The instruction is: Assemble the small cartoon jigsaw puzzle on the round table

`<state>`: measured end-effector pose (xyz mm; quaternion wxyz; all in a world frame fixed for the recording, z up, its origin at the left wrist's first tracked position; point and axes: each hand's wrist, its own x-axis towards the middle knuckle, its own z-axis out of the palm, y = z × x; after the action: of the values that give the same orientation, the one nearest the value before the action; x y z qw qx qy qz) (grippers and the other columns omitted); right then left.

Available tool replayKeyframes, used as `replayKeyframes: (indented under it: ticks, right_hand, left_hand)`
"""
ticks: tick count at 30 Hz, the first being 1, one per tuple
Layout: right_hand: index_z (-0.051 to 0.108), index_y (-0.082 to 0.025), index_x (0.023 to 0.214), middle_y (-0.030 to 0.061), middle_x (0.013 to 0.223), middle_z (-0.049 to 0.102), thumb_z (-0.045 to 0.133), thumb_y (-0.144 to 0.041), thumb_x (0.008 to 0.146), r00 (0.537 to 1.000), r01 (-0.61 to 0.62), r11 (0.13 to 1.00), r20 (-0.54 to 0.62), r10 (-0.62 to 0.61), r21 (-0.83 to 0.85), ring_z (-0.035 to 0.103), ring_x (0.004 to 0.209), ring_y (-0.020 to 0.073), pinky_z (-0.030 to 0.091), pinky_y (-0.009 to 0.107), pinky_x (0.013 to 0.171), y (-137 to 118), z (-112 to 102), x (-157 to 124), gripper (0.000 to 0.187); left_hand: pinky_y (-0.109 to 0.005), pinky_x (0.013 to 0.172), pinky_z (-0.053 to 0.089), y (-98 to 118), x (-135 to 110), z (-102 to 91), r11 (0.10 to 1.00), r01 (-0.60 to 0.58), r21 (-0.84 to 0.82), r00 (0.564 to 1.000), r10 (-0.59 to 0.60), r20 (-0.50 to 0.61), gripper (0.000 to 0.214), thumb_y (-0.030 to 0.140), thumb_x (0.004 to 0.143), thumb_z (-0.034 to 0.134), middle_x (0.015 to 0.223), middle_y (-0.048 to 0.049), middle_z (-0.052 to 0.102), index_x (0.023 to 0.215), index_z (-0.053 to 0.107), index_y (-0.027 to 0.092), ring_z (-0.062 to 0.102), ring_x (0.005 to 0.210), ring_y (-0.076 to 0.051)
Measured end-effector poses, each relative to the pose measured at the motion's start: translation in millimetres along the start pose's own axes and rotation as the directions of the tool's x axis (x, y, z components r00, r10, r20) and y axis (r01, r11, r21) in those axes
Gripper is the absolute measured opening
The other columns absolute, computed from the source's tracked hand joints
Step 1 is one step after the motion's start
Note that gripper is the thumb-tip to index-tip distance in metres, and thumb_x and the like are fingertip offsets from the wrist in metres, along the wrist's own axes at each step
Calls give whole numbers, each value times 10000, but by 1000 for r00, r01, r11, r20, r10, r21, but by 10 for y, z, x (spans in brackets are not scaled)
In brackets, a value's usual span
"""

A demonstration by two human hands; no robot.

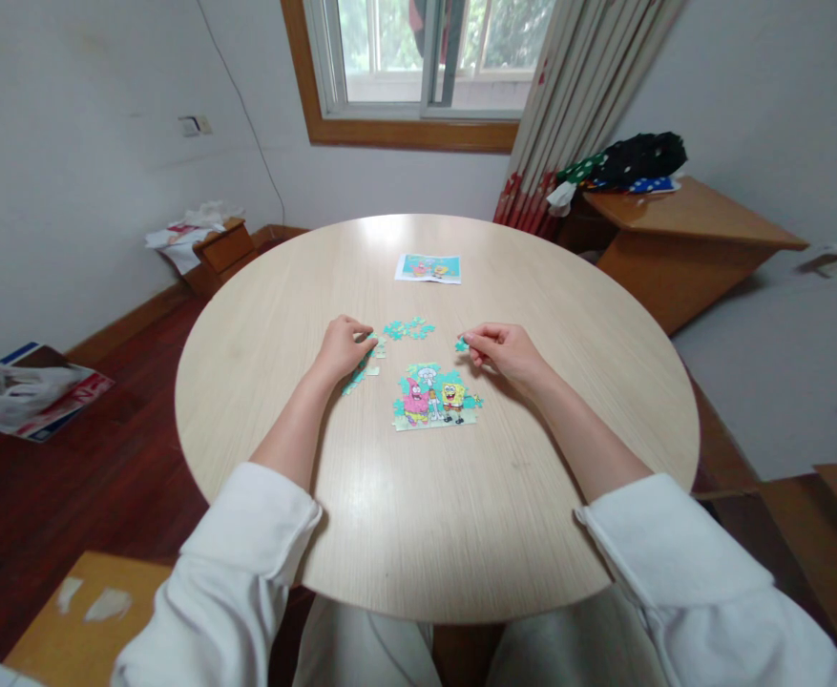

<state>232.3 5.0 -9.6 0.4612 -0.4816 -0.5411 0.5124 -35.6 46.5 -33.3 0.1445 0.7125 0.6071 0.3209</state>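
Observation:
A partly joined jigsaw puzzle [432, 396] lies flat near the middle of the table, showing a pink starfish, a pale teal figure and a yellow sponge character. My right hand [508, 351] pinches a small teal puzzle piece [462, 344] between thumb and fingers, up and to the right of the joined part. On the other side, my left hand [343, 348] has its thumb and fingertips closed on a teal piece among loose pieces [361, 375]; the hand partly hides them. Several more loose teal pieces [409, 329] lie in a cluster behind the joined part.
A printed reference picture [428, 269] lies farther back on the round wooden table [461, 534]. Beyond stand a window and a curtain [575, 86]. Cloths [639, 160] sit on a wooden desk [690, 219] at right. A plastic bag [24, 391] is on the left.

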Motion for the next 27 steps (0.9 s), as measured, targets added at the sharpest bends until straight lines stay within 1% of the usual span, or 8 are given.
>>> replayKeyframes:
  ticks: [4, 7, 11, 14, 17, 21, 27]
  right_hand:
    - [633, -153, 663, -20, 528, 552, 799, -402, 608, 1000, -1, 1000, -1, 1, -5, 473, 451, 73, 404, 231, 446, 8, 0, 9, 304]
    - [618, -159, 632, -17, 526, 556, 811, -413, 586, 1000, -2, 1000, -4, 2, -3, 476, 449, 75, 411, 233, 445, 3, 2, 5, 322]
    - [601, -162, 589, -15, 517, 557, 830, -427, 542, 1000, 8, 1000, -19, -8, -9, 472, 443, 71, 404, 230, 441, -5, 8, -4, 353]
    - [600, -165, 582, -17, 513, 553, 832, -437, 526, 1000, 11, 1000, -22, -11, -9, 470, 446, 74, 398, 235, 445, 0, 11, -5, 362]
    - [604, -170, 588, -16, 515, 548, 812, -436, 558, 999, 35, 999, -17, -35, -23, 470, 468, 80, 392, 243, 467, 10, 3, -2, 338]
    - [620, -176, 609, -19, 518, 533, 768, -432, 626, 996, 83, 994, -25, -85, -76, 455, 501, 88, 382, 258, 499, 18, -17, 4, 296]
    - [616, -179, 618, -22, 525, 525, 767, -463, 627, 996, 84, 991, -21, -87, -100, 442, 512, 93, 374, 267, 508, 18, -27, 9, 322]
  left_hand:
    - [-357, 911, 459, 2, 7, -5, 1000, -13, -14, 1000, 13, 15, 161, 202, 717, 657, 889, -77, 681, 837, 756, 162, 609, 933, -228]
    - [-354, 895, 461, 15, 7, -12, 999, -21, -44, 1000, 22, 18, 116, 189, 697, 670, 867, -81, 693, 784, 742, 167, 616, 910, -226]
    - [-343, 838, 474, 37, -2, -13, 995, 6, -98, 1000, -6, 5, 99, 178, 658, 690, 859, -71, 684, 757, 693, 172, 614, 853, -209]
    - [-323, 780, 476, 50, -15, -8, 986, 31, -164, 999, -29, 13, 112, 184, 646, 682, 798, -47, 662, 751, 649, 167, 599, 780, -185]
    - [-304, 723, 466, 57, -24, -3, 974, 38, -221, 999, -35, 17, 124, 202, 632, 673, 731, -18, 633, 735, 610, 175, 574, 720, -165]
    - [-289, 690, 448, 65, -28, -6, 966, 43, -256, 999, -42, 7, 123, 200, 612, 662, 700, -1, 613, 707, 584, 181, 552, 681, -148]
    - [-268, 637, 415, 84, -29, -18, 959, 72, -272, 997, -73, 5, 119, 207, 589, 664, 627, 23, 570, 657, 570, 181, 518, 624, -131]
